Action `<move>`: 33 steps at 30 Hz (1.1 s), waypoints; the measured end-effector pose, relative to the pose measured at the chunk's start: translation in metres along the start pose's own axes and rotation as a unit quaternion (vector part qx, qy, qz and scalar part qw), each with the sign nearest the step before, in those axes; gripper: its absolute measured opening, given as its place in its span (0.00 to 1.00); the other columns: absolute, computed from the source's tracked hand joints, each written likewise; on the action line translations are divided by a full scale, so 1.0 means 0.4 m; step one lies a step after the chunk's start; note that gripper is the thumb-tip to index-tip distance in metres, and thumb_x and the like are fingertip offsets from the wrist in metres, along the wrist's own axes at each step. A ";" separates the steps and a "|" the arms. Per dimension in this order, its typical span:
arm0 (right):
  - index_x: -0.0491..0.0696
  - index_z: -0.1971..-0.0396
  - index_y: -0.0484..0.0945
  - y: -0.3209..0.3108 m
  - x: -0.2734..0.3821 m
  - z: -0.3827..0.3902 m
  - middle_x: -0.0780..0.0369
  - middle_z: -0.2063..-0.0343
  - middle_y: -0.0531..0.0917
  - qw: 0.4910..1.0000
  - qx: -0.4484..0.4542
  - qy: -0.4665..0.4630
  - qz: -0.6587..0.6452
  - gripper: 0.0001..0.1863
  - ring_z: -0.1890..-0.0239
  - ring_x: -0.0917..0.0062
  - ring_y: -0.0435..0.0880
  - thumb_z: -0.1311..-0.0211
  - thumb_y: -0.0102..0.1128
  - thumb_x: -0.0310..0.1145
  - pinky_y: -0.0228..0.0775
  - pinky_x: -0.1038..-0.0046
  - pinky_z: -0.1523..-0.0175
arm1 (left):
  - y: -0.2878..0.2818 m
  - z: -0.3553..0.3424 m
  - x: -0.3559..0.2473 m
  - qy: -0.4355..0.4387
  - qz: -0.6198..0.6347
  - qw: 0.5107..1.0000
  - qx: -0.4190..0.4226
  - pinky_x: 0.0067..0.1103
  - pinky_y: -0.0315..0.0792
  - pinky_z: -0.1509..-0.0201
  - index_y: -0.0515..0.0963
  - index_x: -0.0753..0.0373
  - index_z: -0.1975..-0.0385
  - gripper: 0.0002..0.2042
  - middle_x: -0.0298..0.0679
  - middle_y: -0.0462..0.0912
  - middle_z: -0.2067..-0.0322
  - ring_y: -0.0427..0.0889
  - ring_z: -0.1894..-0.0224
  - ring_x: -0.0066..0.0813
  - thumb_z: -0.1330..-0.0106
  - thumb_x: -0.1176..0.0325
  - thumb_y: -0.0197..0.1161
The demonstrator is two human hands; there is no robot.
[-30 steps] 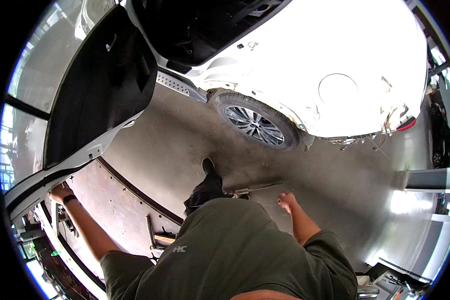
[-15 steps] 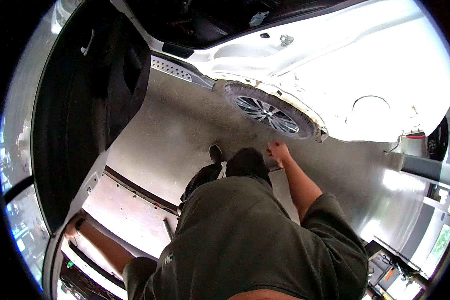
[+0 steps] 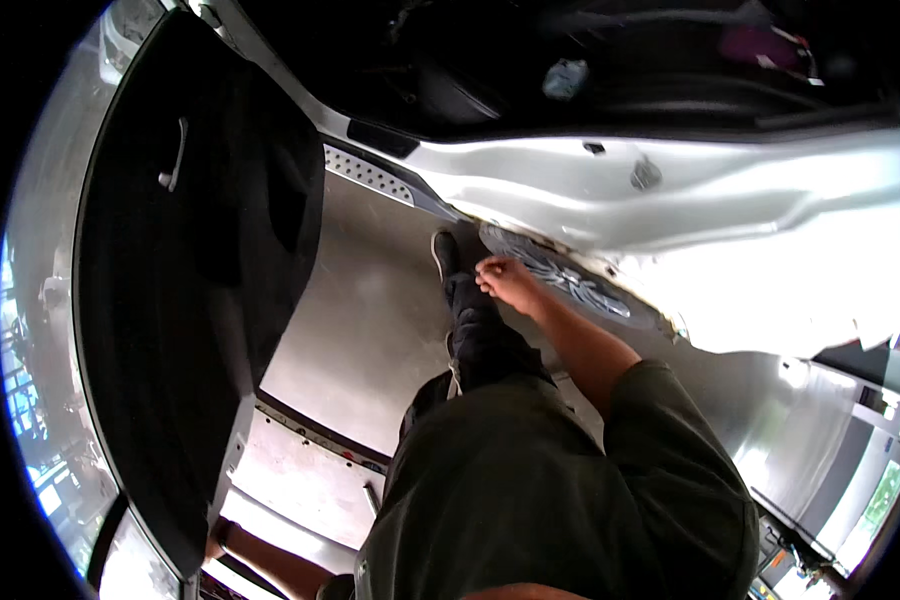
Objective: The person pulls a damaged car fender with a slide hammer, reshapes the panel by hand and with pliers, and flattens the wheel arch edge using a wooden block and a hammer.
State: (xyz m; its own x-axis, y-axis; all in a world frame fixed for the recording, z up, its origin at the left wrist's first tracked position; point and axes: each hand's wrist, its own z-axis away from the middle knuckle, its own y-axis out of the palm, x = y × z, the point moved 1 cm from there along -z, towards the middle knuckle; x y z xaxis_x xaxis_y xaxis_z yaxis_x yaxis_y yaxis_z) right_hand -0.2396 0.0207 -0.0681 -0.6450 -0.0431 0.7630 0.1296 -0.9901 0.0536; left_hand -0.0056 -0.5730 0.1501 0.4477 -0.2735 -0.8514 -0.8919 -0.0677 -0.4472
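My left hand [image 3: 216,540] is at the rear edge of the open car door [image 3: 198,290], low on the left. Its fingers close round that edge and are partly hidden by it. The door has a black inner panel with a silver handle [image 3: 178,155]. My right hand [image 3: 507,282] hangs in front of my body with the fingers curled in, and nothing shows in them. It passes in front of the rear wheel [image 3: 585,290], apart from the white car body [image 3: 750,245].
Ahead is the dark car interior [image 3: 650,60] with a crumpled pale item [image 3: 566,79] in it. A perforated side step [image 3: 365,175] runs below the sill. My shoe [image 3: 444,255] stands on the grey floor [image 3: 355,290]. A pale panel [image 3: 305,465] lies behind the door.
I have stepped toward the door opening, and more of the interior shows. My right arm has swung forward and left. My left hand stays on the door edge.
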 end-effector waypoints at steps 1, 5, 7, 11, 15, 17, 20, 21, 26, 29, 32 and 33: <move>0.42 0.57 0.77 0.015 0.017 -0.033 0.60 0.65 0.83 1.000 0.017 -0.004 -0.010 0.09 0.68 0.80 0.81 0.30 0.53 0.31 0.74 0.78 0.65 | 0.021 0.018 0.004 -0.009 -0.010 1.000 0.008 0.45 0.69 0.38 0.68 0.63 0.39 0.27 0.45 0.71 0.40 0.74 0.43 0.42 0.28 0.50 0.40; 0.40 0.64 0.77 0.079 0.115 -0.158 0.64 0.73 0.76 0.988 0.048 0.044 -0.142 0.04 0.69 0.79 0.79 0.33 0.53 0.23 0.71 0.75 0.67 | 0.110 0.077 0.003 -0.042 -0.045 0.997 0.042 0.45 0.68 0.38 0.67 0.63 0.38 0.27 0.45 0.71 0.39 0.73 0.42 0.42 0.28 0.50 0.40; 0.42 0.68 0.76 0.063 0.066 -0.318 0.67 0.75 0.72 0.981 0.058 0.028 -0.184 0.03 0.72 0.78 0.76 0.34 0.53 0.23 0.68 0.73 0.70 | 0.198 0.112 0.007 -0.067 -0.055 0.994 0.074 0.45 0.68 0.38 0.67 0.62 0.38 0.27 0.45 0.70 0.39 0.72 0.42 0.42 0.28 0.50 0.40; 0.43 0.70 0.76 0.163 0.243 -0.564 0.55 0.70 0.82 0.935 0.013 -0.166 0.313 0.12 0.65 0.66 0.82 0.35 0.53 0.38 0.72 0.66 0.61 | 0.204 0.145 -0.004 -0.110 -0.103 0.986 0.067 0.46 0.67 0.37 0.67 0.62 0.38 0.27 0.45 0.70 0.38 0.71 0.41 0.41 0.28 0.49 0.40; 0.45 0.51 0.77 0.155 0.421 -0.919 0.48 0.58 0.81 0.862 -0.094 -0.288 0.408 0.20 0.53 0.55 0.80 0.43 0.57 0.35 0.73 0.60 0.50 | 0.286 0.174 -0.013 -0.159 -0.118 0.977 0.085 0.46 0.66 0.37 0.66 0.62 0.37 0.27 0.44 0.69 0.38 0.71 0.40 0.41 0.28 0.49 0.40; 0.46 0.47 0.75 0.161 0.538 -1.074 0.48 0.53 0.80 0.862 -0.099 -0.246 0.432 0.22 0.50 0.54 0.79 0.44 0.55 0.32 0.73 0.61 0.46 | 0.308 0.180 -0.020 -0.182 -0.127 0.971 0.085 0.46 0.66 0.37 0.66 0.61 0.37 0.27 0.44 0.69 0.38 0.70 0.40 0.41 0.28 0.49 0.40; 0.46 0.39 0.70 0.190 0.728 -1.227 0.48 0.48 0.77 0.813 -0.085 -0.272 0.508 0.29 0.47 0.55 0.77 0.46 0.55 0.29 0.72 0.63 0.43 | 0.317 0.187 -0.024 -0.212 -0.138 0.965 0.072 0.46 0.66 0.37 0.66 0.61 0.37 0.27 0.44 0.68 0.37 0.69 0.40 0.41 0.28 0.49 0.40; 0.46 0.39 0.70 0.188 0.756 -1.270 0.48 0.48 0.77 0.804 -0.081 -0.262 0.528 0.29 0.47 0.55 0.78 0.46 0.55 0.29 0.72 0.63 0.43 | 0.325 0.191 -0.026 -0.220 -0.145 0.962 0.074 0.46 0.65 0.36 0.66 0.61 0.37 0.27 0.44 0.68 0.37 0.69 0.39 0.41 0.28 0.49 0.40; 0.46 0.40 0.70 0.200 0.782 -1.430 0.49 0.50 0.78 0.790 -0.047 -0.183 0.583 0.29 0.49 0.57 0.78 0.46 0.56 0.30 0.73 0.63 0.44 | 0.370 0.190 -0.024 -0.256 -0.158 0.951 0.074 0.47 0.65 0.36 0.65 0.61 0.37 0.28 0.44 0.67 0.37 0.68 0.39 0.41 0.28 0.49 0.40; 0.46 0.40 0.69 0.205 0.774 -1.479 0.49 0.51 0.79 0.794 -0.028 -0.153 0.588 0.29 0.49 0.58 0.79 0.46 0.56 0.30 0.73 0.62 0.45 | 0.383 0.190 -0.023 -0.274 -0.165 0.945 0.072 0.47 0.64 0.36 0.65 0.60 0.36 0.28 0.44 0.67 0.36 0.67 0.38 0.41 0.28 0.48 0.40; 0.46 0.40 0.69 0.200 0.778 -1.522 0.50 0.52 0.79 0.799 -0.013 -0.126 0.588 0.29 0.50 0.59 0.80 0.46 0.57 0.30 0.73 0.62 0.45 | 0.414 0.187 -0.014 -0.287 -0.172 0.939 0.082 0.47 0.64 0.36 0.65 0.60 0.36 0.28 0.43 0.66 0.36 0.67 0.38 0.41 0.28 0.48 0.40; 0.46 0.40 0.69 0.195 0.777 -1.534 0.50 0.53 0.79 0.802 -0.009 -0.117 0.586 0.29 0.50 0.59 0.80 0.46 0.57 0.30 0.73 0.62 0.45 | 0.423 0.189 -0.013 -0.291 -0.173 0.937 0.086 0.47 0.64 0.35 0.65 0.60 0.36 0.28 0.43 0.66 0.36 0.67 0.38 0.41 0.28 0.48 0.40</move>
State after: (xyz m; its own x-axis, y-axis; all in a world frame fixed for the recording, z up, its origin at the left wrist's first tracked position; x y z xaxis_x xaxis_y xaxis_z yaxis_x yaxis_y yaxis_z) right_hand -0.8923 -0.1518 -0.2221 0.0719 -0.9212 0.3824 0.5317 -0.2890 -0.7961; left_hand -0.1540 -0.5105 0.0583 0.7129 0.3090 -0.6295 -0.6849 0.1141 -0.7197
